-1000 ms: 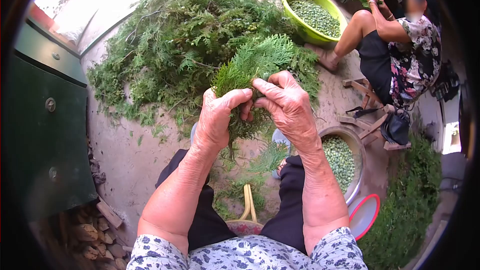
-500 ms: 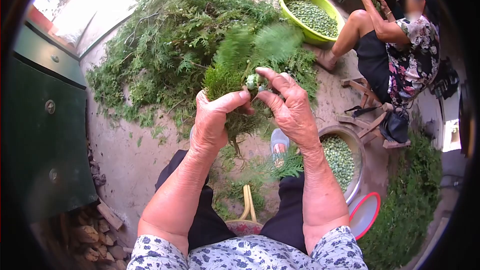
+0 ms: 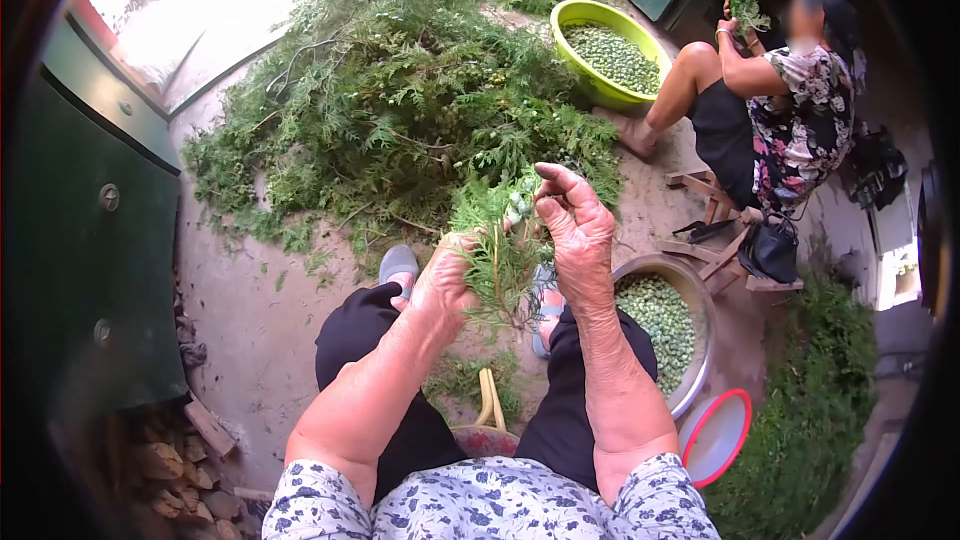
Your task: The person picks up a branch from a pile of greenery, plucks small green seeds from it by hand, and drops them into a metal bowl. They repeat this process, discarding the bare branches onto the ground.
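Note:
My left hand [image 3: 446, 278] is closed around a green evergreen sprig [image 3: 497, 265] with flat, scaly leaves, held up in front of my knees. Small pale green cones [image 3: 518, 205] show at the top of the sprig. Beside them is my right hand [image 3: 580, 240], its thumb and fingers curled inward close to the cones. Whatever is between those fingertips is hidden. Just below my right forearm stands a metal basin [image 3: 706, 335] holding many picked green cones [image 3: 660, 325].
A large heap of cut branches [image 3: 400, 110] covers the floor ahead. Beyond it sits a yellow-green tub [image 3: 590, 88] of cones. A seated person [image 3: 790, 100] holds a sprig at right. A red-rimmed bowl [image 3: 740, 445], more greenery [image 3: 810, 410] and firewood [image 3: 165, 465] lie nearer.
Both hands have come slightly lower, and the sprig has turned so that its leaves hang in front of my left fingers. The other person's sprig is now upright. My view has shifted slightly.

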### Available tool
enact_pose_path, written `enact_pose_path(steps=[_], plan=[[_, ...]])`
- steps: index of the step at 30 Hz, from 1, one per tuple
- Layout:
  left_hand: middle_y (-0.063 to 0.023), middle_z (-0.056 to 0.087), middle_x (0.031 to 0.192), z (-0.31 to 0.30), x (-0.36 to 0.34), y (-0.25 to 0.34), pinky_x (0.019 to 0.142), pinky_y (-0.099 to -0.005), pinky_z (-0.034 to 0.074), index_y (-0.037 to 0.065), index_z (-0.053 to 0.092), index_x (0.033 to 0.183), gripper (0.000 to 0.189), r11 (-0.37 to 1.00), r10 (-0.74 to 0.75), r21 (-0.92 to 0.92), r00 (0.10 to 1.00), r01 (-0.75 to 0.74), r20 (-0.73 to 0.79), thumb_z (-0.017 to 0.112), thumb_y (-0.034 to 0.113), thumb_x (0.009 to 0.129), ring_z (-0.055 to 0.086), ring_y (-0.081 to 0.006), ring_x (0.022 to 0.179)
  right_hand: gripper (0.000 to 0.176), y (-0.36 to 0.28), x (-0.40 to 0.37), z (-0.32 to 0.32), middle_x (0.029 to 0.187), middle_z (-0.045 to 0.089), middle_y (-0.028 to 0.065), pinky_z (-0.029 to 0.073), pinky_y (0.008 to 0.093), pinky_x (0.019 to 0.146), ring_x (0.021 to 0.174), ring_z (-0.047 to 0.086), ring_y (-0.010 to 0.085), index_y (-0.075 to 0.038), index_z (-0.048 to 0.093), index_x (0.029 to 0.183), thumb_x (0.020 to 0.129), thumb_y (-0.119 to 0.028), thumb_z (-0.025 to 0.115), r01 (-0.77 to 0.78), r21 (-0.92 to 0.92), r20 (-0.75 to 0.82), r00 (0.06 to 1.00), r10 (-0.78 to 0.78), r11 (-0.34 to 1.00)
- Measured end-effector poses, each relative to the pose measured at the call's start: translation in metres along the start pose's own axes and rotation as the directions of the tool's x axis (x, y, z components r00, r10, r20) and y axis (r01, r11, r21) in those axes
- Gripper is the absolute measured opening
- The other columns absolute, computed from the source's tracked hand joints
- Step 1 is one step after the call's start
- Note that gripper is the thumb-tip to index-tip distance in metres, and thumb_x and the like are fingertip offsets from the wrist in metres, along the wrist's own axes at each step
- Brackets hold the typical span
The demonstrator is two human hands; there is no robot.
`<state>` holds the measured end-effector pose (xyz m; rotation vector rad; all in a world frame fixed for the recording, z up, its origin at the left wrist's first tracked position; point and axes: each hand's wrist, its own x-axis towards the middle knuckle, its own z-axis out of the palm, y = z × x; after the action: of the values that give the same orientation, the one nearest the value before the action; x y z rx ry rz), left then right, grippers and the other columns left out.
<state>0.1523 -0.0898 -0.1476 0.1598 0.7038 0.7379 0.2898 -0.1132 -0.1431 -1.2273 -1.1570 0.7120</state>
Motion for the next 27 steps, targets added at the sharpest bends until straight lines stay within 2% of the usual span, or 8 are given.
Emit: enact_pose_path(steps=[3,6,10,13,15,17,25,27], plan=[[-0.008,0.063,0.087,-0.008,-0.017,-0.008,0.066,-0.0322,0.053,0.001,0.06,0.095,0.016,0.997,-0.045,-0.057,0.993,0.051,0.109,0.063,0.005,0.079,0.06,-0.0175,0.075,0.022,-0.02,-0.02,0.003,0.088,0.055,-0.0005,0.042,0.0202,0.066,0.072,0.049,0.0061,-0.004,0.06,0.108,0.086,-0.002,0.057,-0.066,0.055,-0.018,0.998,0.068,0.996],[-0.0062,0.064,0.091,-0.015,-0.034,-0.021,0.082,-0.0326,0.048,0.0,0.061,0.097,0.019,0.979,0.204,0.02,0.979,-0.204,-0.001,0.061,0.0,0.078,0.06,-0.0175,0.084,0.02,-0.026,-0.042,0.007,0.096,0.056,0.0036,0.044,0.0239,0.074,0.082,0.054,0.0117,-0.003,0.061,0.105,0.085,-0.005,0.059,0.063,-0.056,-0.009,0.998,-0.064,0.996],[-0.0067,0.065,0.092,-0.022,-0.065,-0.033,0.074,-0.0292,0.051,0.0,0.061,0.1,0.024,0.985,0.158,-0.075,0.986,-0.155,0.05,0.061,-0.001,0.077,0.062,-0.016,0.081,0.02,-0.042,-0.07,0.004,0.093,0.057,0.0057,0.044,0.0264,0.078,0.087,0.056,0.0156,-0.001,0.062,0.101,0.082,-0.006,0.063,0.088,-0.144,-0.022,0.996,-0.092,0.986],[-0.0067,0.065,0.093,-0.019,-0.092,-0.041,0.073,-0.0298,0.051,0.0,0.059,0.102,0.026,0.99,0.139,0.006,0.984,-0.14,0.108,0.061,0.0,0.077,0.062,-0.0164,0.08,0.021,-0.056,-0.086,-0.006,0.091,0.058,0.0056,0.044,0.0263,0.078,0.087,0.055,0.0153,-0.001,0.063,0.098,0.078,-0.007,0.067,0.084,-0.169,0.036,0.996,-0.079,0.982],[-0.0061,0.064,0.092,-0.015,-0.104,-0.047,0.072,-0.0296,0.052,0.0,0.059,0.102,0.026,0.984,0.163,0.051,0.98,-0.17,0.118,0.061,-0.001,0.076,0.062,-0.0156,0.078,0.022,-0.061,-0.095,-0.009,0.088,0.057,0.005,0.044,0.0264,0.076,0.085,0.055,0.0145,0.0,0.064,0.094,0.074,-0.007,0.071,0.074,-0.121,0.019,0.997,-0.073,0.99],[-0.0053,0.064,0.09,-0.013,-0.11,-0.051,0.07,-0.0291,0.052,0.001,0.059,0.102,0.027,0.939,0.263,0.194,0.956,-0.284,0.131,0.06,-0.002,0.075,0.062,-0.0148,0.077,0.022,-0.065,-0.103,-0.016,0.086,0.057,0.0042,0.044,0.0261,0.074,0.082,0.055,0.0131,-0.001,0.065,0.093,0.073,-0.007,0.072,-0.076,0.006,0.117,0.99,0.074,0.997],[-0.0025,0.063,0.084,0.012,-0.1,-0.084,0.062,-0.0253,0.049,0.002,0.06,0.097,0.022,0.906,0.168,0.369,0.976,-0.208,0.136,0.062,-0.002,0.075,0.059,-0.0112,0.067,0.011,-0.054,-0.118,-0.064,0.081,0.058,0.0025,0.045,0.0234,0.069,0.078,0.055,0.0098,0.0,0.063,0.085,0.076,-0.004,0.069,-0.118,0.107,0.085,0.99,0.109,0.987],[-0.0021,0.063,0.084,0.022,-0.095,-0.09,0.061,-0.0248,0.049,0.003,0.06,0.097,0.023,0.9,0.12,0.407,0.987,-0.155,0.11,0.062,-0.002,0.075,0.059,-0.0109,0.069,0.01,-0.049,-0.125,-0.072,0.075,0.057,0.0001,0.043,0.0195,0.059,0.067,0.053,0.0065,-0.001,0.063,0.085,0.079,-0.008,0.067,-0.228,0.22,0.014,0.973,0.23,0.949]])
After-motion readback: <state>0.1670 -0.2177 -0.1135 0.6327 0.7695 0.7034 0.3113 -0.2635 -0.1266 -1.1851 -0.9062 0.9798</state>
